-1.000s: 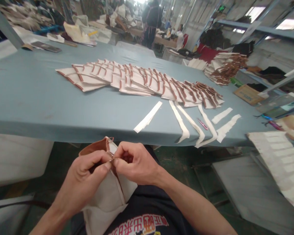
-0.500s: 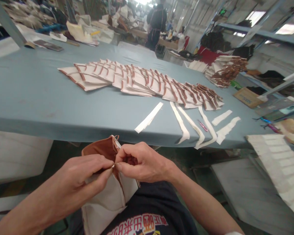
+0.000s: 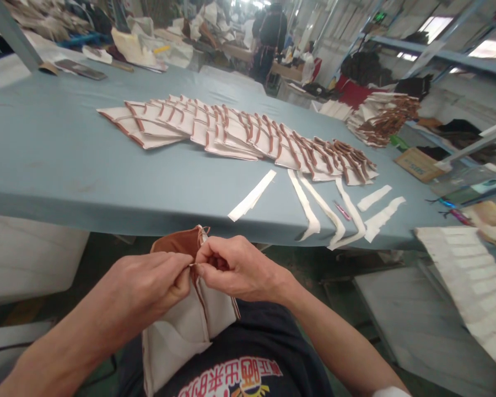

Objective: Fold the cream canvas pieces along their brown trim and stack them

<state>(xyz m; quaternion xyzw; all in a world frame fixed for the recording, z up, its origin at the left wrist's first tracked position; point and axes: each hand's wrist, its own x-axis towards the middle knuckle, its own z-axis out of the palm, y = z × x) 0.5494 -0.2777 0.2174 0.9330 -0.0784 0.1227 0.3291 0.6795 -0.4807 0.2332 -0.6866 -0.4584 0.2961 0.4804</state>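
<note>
A white fabric pouch [image 3: 174, 336] with a brown lining and brown seam edges rests against my lap, its upper edge raised between both hands. My left hand [image 3: 152, 284] is closed, thumb and forefinger pinching the pouch at its upper seam. Right beside it my right hand [image 3: 235, 270] is closed in a pinch on the same seam, the fingertips of both hands almost touching. Loose thread ends stick up from the pouch's top corner. What exactly lies between the fingertips is too small to make out.
On the blue-grey table [image 3: 66, 165] lies a long overlapping row of similar pouches [image 3: 231, 132]. White strips [image 3: 252, 196] and a small pink tool [image 3: 342, 210] lie near its front edge. A phone [image 3: 80, 69] sits at the back left, a cardboard box [image 3: 419, 164] at the right.
The pouch has shifted slightly up and to the right with both hands. My left hand's fingers have curled in more tightly at the seam.
</note>
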